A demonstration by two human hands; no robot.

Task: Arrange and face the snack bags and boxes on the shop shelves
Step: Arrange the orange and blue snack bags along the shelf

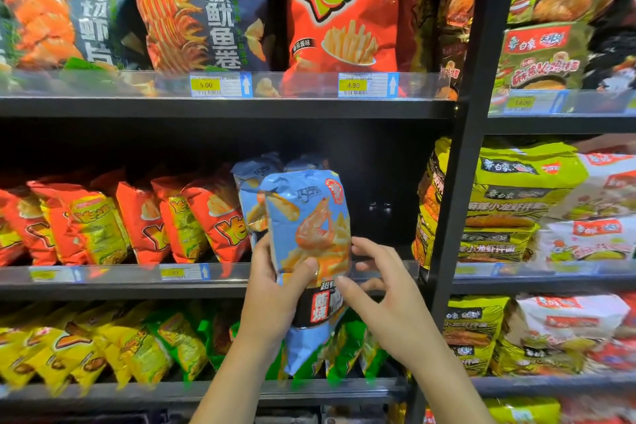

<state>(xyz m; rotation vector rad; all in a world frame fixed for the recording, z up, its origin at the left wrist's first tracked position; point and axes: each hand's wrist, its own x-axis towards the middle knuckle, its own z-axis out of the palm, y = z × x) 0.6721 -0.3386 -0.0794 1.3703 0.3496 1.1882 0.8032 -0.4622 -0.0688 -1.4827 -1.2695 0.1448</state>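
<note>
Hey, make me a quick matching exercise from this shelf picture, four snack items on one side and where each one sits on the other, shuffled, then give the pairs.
Items
1. blue shrimp bag
2. big red fries bag
3. small red and yellow bags
4. yellow and green bags

Places
A. top shelf, above the 4.90 price tag
B. bottom shelf, left of the arms
C. held in the left hand, with the right hand beside it
D. middle shelf, left of the blue bags

Pairs: 1-C, 2-A, 3-D, 4-B
</note>
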